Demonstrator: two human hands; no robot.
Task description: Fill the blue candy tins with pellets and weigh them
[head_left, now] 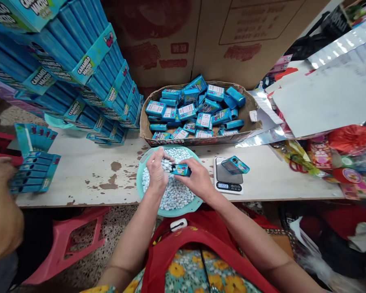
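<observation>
A turquoise bowl (pixel 140 173) full of small pale blue and white candies (pixel 177 195) stands at the table's front edge. Over it, my right hand (pixel 198 177) grips a small blue candy box (pixel 181 169), its end turned toward my left hand. Cupped candies (pixel 166 164) lie in my left hand (pixel 157 167), its fingers curled round them at the box's end. Right of the bowl, another blue box (pixel 235 165) rests tilted on a small digital scale (pixel 228 186) with a lit display.
Behind the bowl, a cardboard tray (pixel 201 141) holds several blue boxes. Stacked display cartons (pixel 88 67) rise at the left. Another person's hand (pixel 1 171) touches a small carton (pixel 36 173) at far left. Papers (pixel 329 97) and colourful packets (pixel 320 152) lie at the right.
</observation>
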